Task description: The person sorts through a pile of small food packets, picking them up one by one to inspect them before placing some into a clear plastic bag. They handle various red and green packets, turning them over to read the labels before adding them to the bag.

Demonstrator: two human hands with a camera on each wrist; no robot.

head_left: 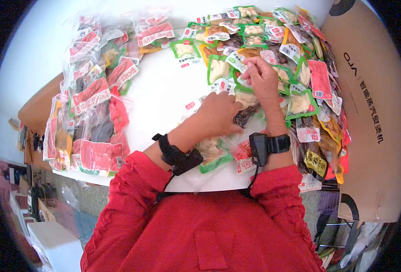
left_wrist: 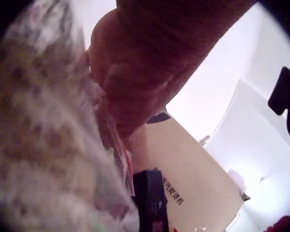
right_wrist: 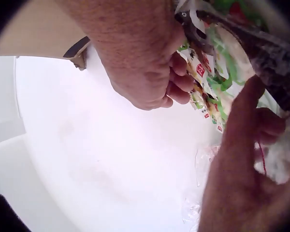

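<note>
My left hand (head_left: 215, 113) grips the edge of a clear zip bag (left_wrist: 53, 135), its fingers curled over the plastic near a thin red seal line in the right wrist view. Inside or under the clear plastic show a green-edged packet (head_left: 215, 154) and a red label (head_left: 244, 150). A dark food packet (head_left: 246, 116) sticks out beside the left fingers. Above it my right hand (head_left: 260, 79) hovers over the packet pile with curled fingers, and nothing shows in its grasp. A green-edged pale packet (head_left: 218, 70) lies just left of it.
Filled clear bags with red labels (head_left: 91, 95) line the table's left side. Loose green-edged and brown packets (head_left: 302, 102) heap up at the right and back. A large cardboard box (head_left: 368, 104) stands along the right edge. White tabletop (head_left: 159, 90) shows in the middle.
</note>
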